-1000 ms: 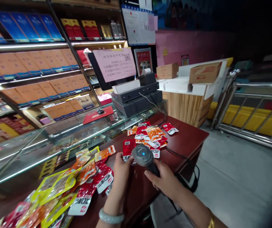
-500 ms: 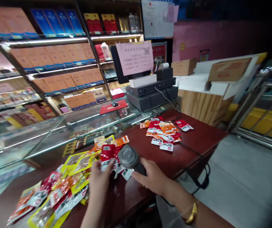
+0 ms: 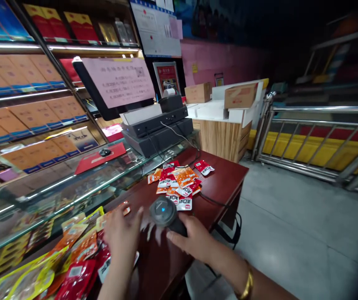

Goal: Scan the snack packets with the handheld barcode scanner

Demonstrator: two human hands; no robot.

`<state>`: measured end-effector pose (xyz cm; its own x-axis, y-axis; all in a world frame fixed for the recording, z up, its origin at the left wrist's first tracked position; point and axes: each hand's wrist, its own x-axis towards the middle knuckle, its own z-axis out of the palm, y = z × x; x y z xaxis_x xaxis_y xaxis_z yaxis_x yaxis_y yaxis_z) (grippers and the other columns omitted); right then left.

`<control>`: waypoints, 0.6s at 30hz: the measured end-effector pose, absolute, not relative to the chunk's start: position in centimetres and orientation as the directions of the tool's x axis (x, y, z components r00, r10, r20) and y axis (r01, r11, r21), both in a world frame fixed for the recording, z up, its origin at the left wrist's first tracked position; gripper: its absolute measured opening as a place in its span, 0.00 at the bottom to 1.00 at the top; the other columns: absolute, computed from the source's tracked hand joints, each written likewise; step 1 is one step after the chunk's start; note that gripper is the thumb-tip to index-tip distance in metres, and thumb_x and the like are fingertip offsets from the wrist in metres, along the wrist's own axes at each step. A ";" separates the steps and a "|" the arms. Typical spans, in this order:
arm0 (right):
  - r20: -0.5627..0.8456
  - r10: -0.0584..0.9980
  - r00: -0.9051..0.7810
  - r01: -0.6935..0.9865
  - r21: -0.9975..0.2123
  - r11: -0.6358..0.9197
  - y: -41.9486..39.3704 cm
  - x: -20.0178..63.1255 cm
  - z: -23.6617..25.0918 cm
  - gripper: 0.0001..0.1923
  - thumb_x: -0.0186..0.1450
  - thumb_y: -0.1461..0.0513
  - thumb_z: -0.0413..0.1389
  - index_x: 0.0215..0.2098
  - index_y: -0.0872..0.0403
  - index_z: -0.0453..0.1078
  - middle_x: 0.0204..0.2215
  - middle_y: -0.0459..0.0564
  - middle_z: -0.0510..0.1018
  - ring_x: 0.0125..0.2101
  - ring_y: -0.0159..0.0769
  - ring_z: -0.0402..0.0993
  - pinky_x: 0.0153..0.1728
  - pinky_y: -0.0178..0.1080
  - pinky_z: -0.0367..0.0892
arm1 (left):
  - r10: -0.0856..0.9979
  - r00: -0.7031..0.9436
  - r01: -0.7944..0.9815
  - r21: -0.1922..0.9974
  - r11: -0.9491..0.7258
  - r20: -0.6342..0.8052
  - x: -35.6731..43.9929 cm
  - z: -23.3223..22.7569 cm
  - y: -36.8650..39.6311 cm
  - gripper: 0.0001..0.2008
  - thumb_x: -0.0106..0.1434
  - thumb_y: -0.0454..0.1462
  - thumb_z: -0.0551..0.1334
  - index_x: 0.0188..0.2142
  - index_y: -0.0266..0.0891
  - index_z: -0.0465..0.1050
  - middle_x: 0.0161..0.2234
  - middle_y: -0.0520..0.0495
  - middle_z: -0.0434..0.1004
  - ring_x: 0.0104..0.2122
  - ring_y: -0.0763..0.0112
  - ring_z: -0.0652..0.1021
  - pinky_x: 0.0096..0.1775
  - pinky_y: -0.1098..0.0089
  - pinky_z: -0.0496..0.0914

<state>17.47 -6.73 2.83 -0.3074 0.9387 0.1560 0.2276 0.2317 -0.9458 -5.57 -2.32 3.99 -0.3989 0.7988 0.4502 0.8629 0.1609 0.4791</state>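
A: Right hand [image 3: 194,241], what's it doing?

B: Fingers wrapped around the grip of a dark barcode scanner [image 3: 164,211], held low over the red-brown desk [image 3: 225,179]. A blue light shows on the scanner's rounded head. Gold bangle on that wrist.

A: And the left hand [image 3: 121,233]?

B: Just left of the scanner head, above the desk. Fingertips blurred; something pale smears between them and the scanner. Cannot tell whether it pinches a packet or is simply spread.

A: What lies nearest?

B: Left of and under the left hand, a loose heap of snack packets [image 3: 73,258], red, orange and yellow, running off toward the lower left corner. Beyond the scanner, farther up the desk, a second smaller pile of packets [image 3: 179,183], red and orange with white labels, overlapping one another. A black cable [image 3: 219,203] runs across the desk past that pile and drops over the edge.

A: Farther out?

B: A glass counter [image 3: 73,187] along the desk's left side. On it a cash register [image 3: 157,125] with a pink notice [image 3: 119,81] on its screen back. Shelves of boxed cartons [image 3: 26,108] behind. A wooden counter [image 3: 225,137] with cardboard boxes, then a metal railing [image 3: 316,137].
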 end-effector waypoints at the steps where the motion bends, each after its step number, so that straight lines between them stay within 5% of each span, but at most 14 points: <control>1: 0.158 0.947 -0.281 0.220 -0.950 0.223 -6.5 18.3 2.6 0.11 0.66 0.57 0.62 0.44 0.54 0.76 0.31 0.48 0.82 0.33 0.39 0.78 0.36 0.37 0.71 | 0.853 -0.343 0.874 0.467 0.136 0.394 -3.4 3.8 -0.6 0.20 0.62 0.50 0.64 0.48 0.41 0.76 0.51 0.36 0.81 0.54 0.44 0.77 0.57 0.48 0.68; 5: 0.126 0.979 -0.162 0.243 -0.956 0.163 -5.6 21.5 1.2 0.13 0.67 0.56 0.61 0.46 0.55 0.75 0.24 0.45 0.77 0.28 0.39 0.76 0.31 0.37 0.70 | 0.957 -0.254 0.903 0.390 0.183 0.138 4.2 3.0 4.5 0.21 0.67 0.51 0.60 0.51 0.43 0.78 0.54 0.35 0.79 0.55 0.44 0.76 0.51 0.51 0.69; 11: 0.127 0.989 -0.074 0.231 -0.963 0.141 -4.9 24.3 -0.2 0.17 0.67 0.54 0.60 0.51 0.53 0.74 0.23 0.44 0.77 0.27 0.40 0.77 0.29 0.37 0.71 | 0.959 -0.237 0.947 0.257 0.192 0.158 9.7 2.0 7.5 0.28 0.68 0.56 0.56 0.51 0.35 0.77 0.55 0.29 0.76 0.58 0.41 0.72 0.57 0.49 0.63; 18: 0.051 0.996 -0.076 0.221 -0.973 0.067 -4.1 24.7 -0.2 0.20 0.68 0.51 0.58 0.52 0.56 0.72 0.18 0.40 0.71 0.18 0.34 0.70 0.22 0.34 0.66 | 0.957 -0.256 0.937 0.278 0.211 0.137 9.3 2.0 7.9 0.22 0.67 0.53 0.58 0.47 0.37 0.76 0.54 0.31 0.78 0.58 0.42 0.73 0.54 0.50 0.64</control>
